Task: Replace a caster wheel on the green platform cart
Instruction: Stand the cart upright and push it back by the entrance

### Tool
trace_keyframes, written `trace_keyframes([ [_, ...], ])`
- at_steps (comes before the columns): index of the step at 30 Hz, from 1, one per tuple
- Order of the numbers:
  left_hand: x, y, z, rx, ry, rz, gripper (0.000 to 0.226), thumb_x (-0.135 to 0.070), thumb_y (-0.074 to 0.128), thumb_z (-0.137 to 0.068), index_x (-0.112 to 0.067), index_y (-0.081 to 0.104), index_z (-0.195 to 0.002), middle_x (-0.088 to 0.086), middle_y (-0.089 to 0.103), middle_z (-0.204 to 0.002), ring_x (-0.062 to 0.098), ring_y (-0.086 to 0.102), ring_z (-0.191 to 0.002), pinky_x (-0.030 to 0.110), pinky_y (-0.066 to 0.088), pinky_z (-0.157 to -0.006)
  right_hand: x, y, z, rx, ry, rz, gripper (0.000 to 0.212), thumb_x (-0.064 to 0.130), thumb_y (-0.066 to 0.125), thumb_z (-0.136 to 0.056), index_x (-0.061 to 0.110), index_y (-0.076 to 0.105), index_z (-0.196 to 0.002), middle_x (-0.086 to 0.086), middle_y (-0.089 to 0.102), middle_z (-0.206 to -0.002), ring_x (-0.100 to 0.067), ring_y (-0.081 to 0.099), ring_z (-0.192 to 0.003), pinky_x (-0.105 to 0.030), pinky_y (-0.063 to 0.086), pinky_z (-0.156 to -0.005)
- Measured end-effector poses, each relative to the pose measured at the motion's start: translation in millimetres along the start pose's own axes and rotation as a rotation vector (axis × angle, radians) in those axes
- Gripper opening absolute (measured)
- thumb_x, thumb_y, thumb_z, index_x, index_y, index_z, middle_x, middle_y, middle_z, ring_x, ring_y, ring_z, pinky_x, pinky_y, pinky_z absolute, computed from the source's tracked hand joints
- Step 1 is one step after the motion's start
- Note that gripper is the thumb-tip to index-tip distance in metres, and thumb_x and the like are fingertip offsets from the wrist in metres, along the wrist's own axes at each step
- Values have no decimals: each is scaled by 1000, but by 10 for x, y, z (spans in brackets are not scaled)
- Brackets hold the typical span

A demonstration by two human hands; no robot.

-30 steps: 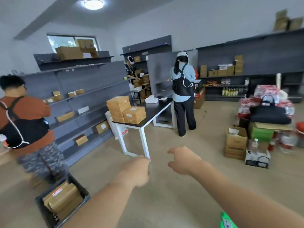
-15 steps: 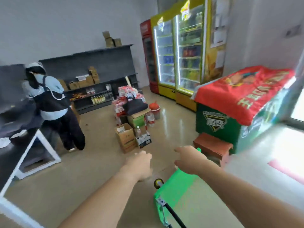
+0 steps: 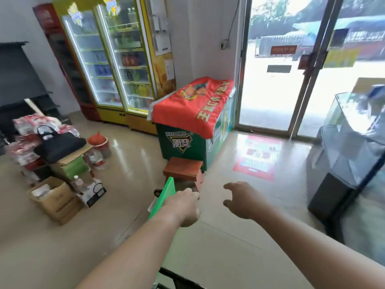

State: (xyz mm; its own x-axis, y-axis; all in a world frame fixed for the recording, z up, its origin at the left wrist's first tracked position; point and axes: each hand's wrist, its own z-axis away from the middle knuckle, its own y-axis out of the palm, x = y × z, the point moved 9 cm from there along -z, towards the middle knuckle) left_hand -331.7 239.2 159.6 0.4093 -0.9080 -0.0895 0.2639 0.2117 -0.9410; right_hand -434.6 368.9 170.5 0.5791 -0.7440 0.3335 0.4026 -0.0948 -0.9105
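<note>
The green platform cart (image 3: 167, 193) stands tipped up on its edge on the floor just ahead of me, seen nearly edge-on. A dark caster wheel (image 3: 156, 192) shows at its left side, and a black handle bar (image 3: 177, 278) lies near the bottom of the view. My left hand (image 3: 184, 207) is stretched out in front of the green deck, its back toward me and its fingers hidden, so contact with the cart is unclear. My right hand (image 3: 241, 200) hovers to the right of the cart with loosely curled fingers and holds nothing.
A brown stool (image 3: 183, 168) stands right behind the cart, before a green chest freezer (image 3: 187, 147) draped in red cloth. Lit drink fridges (image 3: 116, 59) line the back wall. Boxes (image 3: 56, 197), a black bag and bottle packs sit left. A glass counter (image 3: 350, 147) stands right, by glass doors.
My view has swung right from the shelves and the other people to the fridges and door. The green cart has come into view, and both hands now reach over it.
</note>
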Motion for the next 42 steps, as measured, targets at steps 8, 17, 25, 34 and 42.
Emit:
trace_keyframes([
  [8, -177, 1169, -472, 209, 145, -32, 50, -36, 54, -102, -22, 48, -150, 4, 46, -152, 32, 51, -138, 46, 48, -107, -617, 1108, -69, 159, 152, -60, 60, 38, 58, -98, 25, 38, -152, -3, 43, -152, -25, 41, -140, -36, 38, -112],
  [17, 84, 3139, -860, 507, 327, -47, 47, -30, 53, -100, -23, 49, -147, 1, 41, -153, 31, 52, -135, 45, 50, -104, -1050, 3176, 42, 337, 395, -206, 57, 31, 56, -97, 24, 40, -151, 1, 36, -156, -23, 37, -143, -39, 39, -113],
  [25, 299, 5079, -1323, 643, 348, -102, 51, -27, 49, -101, -25, 39, -151, 2, 39, -157, 30, 43, -140, 49, 38, -115, -1820, 4996, -221, 380, 512, -294, 53, 32, 59, -95, 28, 45, -146, 7, 45, -148, -21, 46, -135, -39, 43, -108],
  [34, 238, 6375, -1897, 505, 344, -158, 61, -30, 45, -108, -29, 18, -163, 0, 25, -167, 24, 23, -154, 56, 15, -126, -2570, 6457, -625, 407, 479, -316, 62, 34, 65, -93, 28, 41, -150, 7, 42, -153, -19, 39, -140, -36, 37, -113],
  [42, 200, 6613, -2059, 467, 318, -129, 44, -17, 39, -110, -34, 35, -150, -9, 51, -140, 22, 48, -130, 60, 18, -125, -2913, 6765, -777, 464, 445, -352, 29, 34, 65, -93, 28, 62, -121, 3, 64, -118, -23, 57, -114, -36, 49, -93],
])
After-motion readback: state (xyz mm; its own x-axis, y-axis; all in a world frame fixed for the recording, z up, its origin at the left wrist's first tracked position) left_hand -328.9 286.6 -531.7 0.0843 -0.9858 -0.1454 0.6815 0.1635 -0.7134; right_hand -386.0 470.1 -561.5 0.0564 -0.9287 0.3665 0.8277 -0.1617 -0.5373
